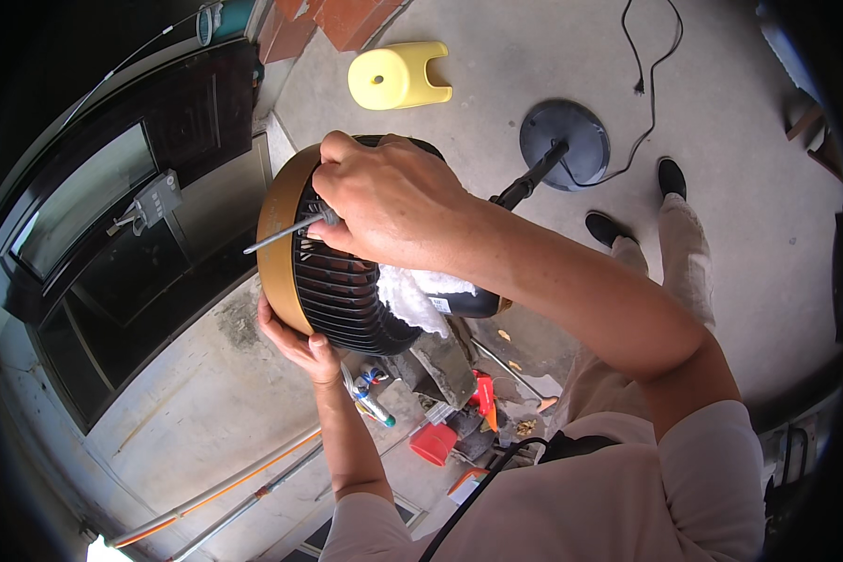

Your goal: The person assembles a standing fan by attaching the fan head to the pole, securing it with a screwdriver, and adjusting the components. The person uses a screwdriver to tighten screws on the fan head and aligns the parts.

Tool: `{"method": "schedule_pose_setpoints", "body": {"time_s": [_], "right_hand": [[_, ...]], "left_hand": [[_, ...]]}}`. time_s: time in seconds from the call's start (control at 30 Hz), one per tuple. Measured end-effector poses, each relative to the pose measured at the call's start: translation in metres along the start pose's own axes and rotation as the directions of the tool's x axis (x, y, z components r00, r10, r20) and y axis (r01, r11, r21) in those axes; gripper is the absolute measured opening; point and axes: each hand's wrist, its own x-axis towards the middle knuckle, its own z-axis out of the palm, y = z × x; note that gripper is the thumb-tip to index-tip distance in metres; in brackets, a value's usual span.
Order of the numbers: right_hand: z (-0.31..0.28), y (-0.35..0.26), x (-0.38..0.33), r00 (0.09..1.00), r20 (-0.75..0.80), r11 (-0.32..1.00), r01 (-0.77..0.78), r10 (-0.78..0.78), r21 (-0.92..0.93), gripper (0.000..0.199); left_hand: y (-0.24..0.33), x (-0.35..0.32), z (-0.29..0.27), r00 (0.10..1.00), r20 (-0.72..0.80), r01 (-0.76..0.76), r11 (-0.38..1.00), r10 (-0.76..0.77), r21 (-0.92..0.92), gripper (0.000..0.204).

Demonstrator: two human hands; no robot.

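A floor fan with a gold-brown rim and a black ribbed grille is tilted in front of me. Its black pole runs to a round dark base on the floor. My left hand grips the lower edge of the fan head, thumb on the grille side. My right hand is closed at the top of the grille around a screwdriver, whose metal shaft points left; its handle is mostly hidden in the fingers. Below my right wrist, a crumpled white cloth lies against the fan's back.
A yellow plastic stool stands beyond the fan. A black power cord loops near the base. Beneath the fan are stone blocks, a red container and assorted small items. A dark door with a grey lock is at left.
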Motion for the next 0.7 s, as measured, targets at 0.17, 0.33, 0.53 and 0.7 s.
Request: {"method": "schedule_pose_setpoints", "body": {"time_s": [0.17, 0.33, 0.53, 0.7], "right_hand": [[0.002, 0.0, 0.0, 1.0, -0.025, 1.0, 0.004, -0.004, 0.015, 0.033], [0.0, -0.002, -0.001, 0.999, -0.045, 1.0, 0.013, -0.012, 0.017, 0.032], [-0.003, -0.003, -0.002, 1.0, 0.012, 1.0, -0.017, 0.017, 0.021, 0.033], [-0.002, -0.001, -0.002, 1.0, -0.005, 0.999, -0.01, 0.011, 0.038, 0.034]], "left_hand": [[-0.009, 0.001, -0.005, 0.999, 0.032, 0.024, 0.996, -0.022, -0.08, 0.101], [-0.003, 0.004, 0.001, 1.0, -0.011, 0.012, 0.991, -0.013, -0.13, 0.1], [0.004, 0.005, 0.003, 0.999, -0.011, 0.035, 0.99, -0.036, -0.139, 0.104], [0.006, 0.006, 0.002, 0.999, 0.007, 0.039, 0.996, -0.039, -0.084, 0.101]]}}
